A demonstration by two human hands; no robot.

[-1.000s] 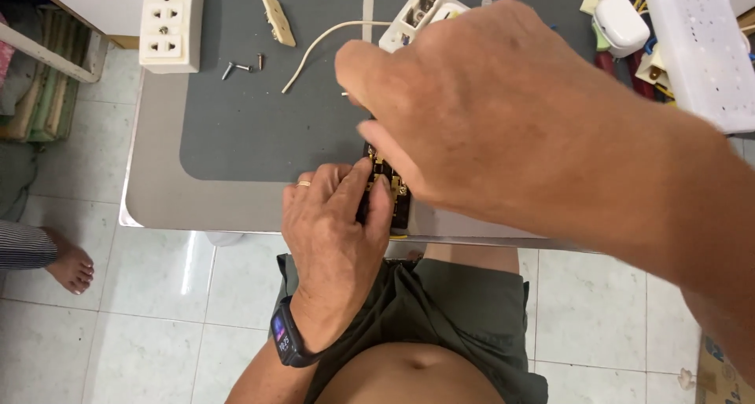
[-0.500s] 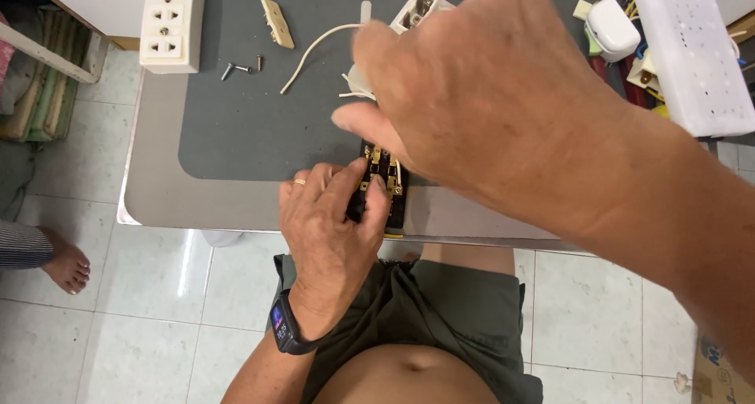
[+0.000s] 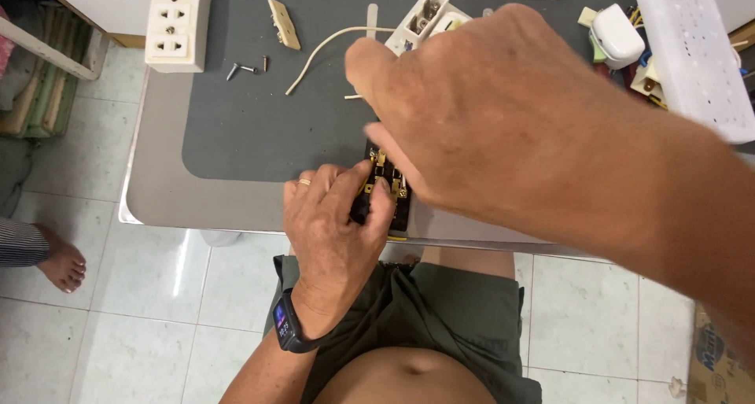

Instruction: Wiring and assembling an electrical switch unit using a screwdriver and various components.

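Pale floor tiles surround a grey work table (image 3: 165, 207) whose top carries a dark grey mat (image 3: 259, 121); the table's near edge runs across the middle of the view and its far part is cut off at the top.

Hidden or unclear:
- The black socket insert with brass contacts (image 3: 385, 185) sits at the near edge of the table, between the two hands. Only a narrow strip of it shows; the rest is covered by both hands.
- The right hand (image 3: 487, 113) is close to the camera and blurred. Its fingertips are out of sight beneath the palm, so whether they grip the insert or merely press on it cannot be determined.
- An opened white plug housing (image 3: 421, 18) at the far side is partly masked by the right hand.
- A white plastic tray (image 3: 692, 58) at far right is cut off by the frame edge.
- A bare foot (image 3: 59, 262) of another person shows at the left, on the floor.

Hand pose:
- The left hand (image 3: 334, 239) lies palm down, fingers curled narrowly onto the left side of the insert, pinching it. A ring sits on one finger and a dark smartwatch (image 3: 287, 329) on the wrist.
- The right forearm enters from the lower right, hand arched over the insert, knuckles up.

Other items on the mat: a white triple socket strip (image 3: 177, 22) at far left, loose screws (image 3: 245, 68), a beige part (image 3: 283, 24) and a cream wire (image 3: 326, 46)
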